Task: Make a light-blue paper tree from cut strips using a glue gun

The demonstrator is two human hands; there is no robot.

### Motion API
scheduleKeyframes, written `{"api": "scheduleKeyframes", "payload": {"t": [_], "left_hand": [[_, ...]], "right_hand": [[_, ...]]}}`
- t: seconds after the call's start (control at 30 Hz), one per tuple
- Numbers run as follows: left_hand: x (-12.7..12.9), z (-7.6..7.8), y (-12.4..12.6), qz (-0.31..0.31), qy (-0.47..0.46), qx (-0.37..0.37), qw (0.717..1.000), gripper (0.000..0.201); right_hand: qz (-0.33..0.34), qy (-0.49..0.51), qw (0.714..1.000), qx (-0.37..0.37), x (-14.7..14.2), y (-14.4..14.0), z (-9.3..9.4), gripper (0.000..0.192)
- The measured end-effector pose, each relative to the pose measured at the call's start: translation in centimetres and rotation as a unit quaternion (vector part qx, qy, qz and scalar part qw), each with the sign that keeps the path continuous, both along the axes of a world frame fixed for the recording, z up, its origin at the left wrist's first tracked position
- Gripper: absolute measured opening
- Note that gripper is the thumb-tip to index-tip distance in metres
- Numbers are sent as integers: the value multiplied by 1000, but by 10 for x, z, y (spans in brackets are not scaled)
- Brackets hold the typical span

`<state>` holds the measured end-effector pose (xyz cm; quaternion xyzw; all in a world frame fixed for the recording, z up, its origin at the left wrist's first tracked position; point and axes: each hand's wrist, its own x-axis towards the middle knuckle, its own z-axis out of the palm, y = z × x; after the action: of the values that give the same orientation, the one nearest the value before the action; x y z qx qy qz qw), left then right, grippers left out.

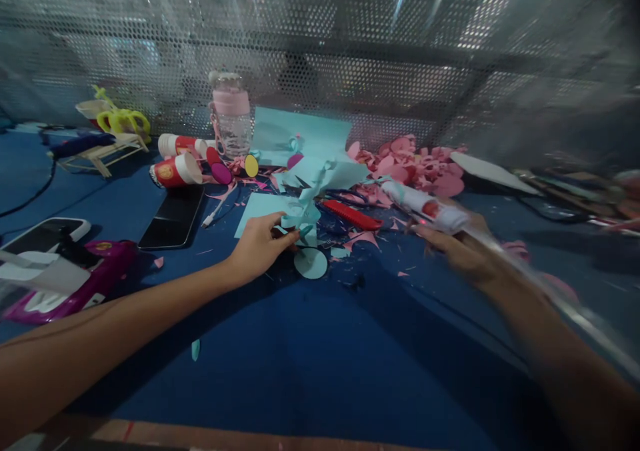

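My left hand (260, 245) is closed, thumb and fingers pinching a turquoise curled-paper piece (303, 214) with strips and loops. Just below its fingertips, a pale turquoise paper disc (311, 263) lies on the blue table. A flat turquoise sheet (257, 209) is partly under the left fingers. At the right, my right hand (467, 254) is smeared by motion but wraps round a white tube-shaped tool (425, 205) with a red part. A long translucent strip (560, 297) runs back from it along the forearm. The tool's exact kind is unclear.
Pink paper scraps (410, 167) are heaped behind. A red-handled tool (353, 215) lies mid-table. Paper cups (175, 171), a pink-topped bottle (231, 114), a black phone (173, 216) and a purple device (113, 264) stand left. A metal mesh (320, 51) rises at the back.
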<state>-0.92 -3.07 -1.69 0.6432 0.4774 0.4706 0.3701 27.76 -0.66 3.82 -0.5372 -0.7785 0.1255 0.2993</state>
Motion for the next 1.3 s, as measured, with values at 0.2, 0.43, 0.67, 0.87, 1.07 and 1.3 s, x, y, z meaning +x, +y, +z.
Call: {"api": "scheduleKeyframes", "payload": {"t": [0.2, 0.43, 0.67, 0.87, 1.07, 1.3], "left_hand": [[0, 1, -2, 12, -3, 3, 1000, 15], [2, 6, -9, 9, -29, 76, 997, 14], [9, 10, -19, -103, -23, 17, 994, 20], [7, 11, -19, -78, 52, 33, 995, 31], [10, 8, -40, 67, 198, 218, 953, 60], [7, 10, -82, -59, 434, 238, 867, 68]], "right_hand": [[-53, -276, 960, 5, -5, 4, 1, 18], [-10, -225, 960, 165, -17, -1, -8, 27], [193, 158, 965, -81, -79, -31, -14, 52], [144, 312, 935, -83, -111, -25, -18, 27], [63, 373, 926, -14, -101, -15, -30, 31], [101, 250, 962, 42, -94, -17, -41, 24]]}}
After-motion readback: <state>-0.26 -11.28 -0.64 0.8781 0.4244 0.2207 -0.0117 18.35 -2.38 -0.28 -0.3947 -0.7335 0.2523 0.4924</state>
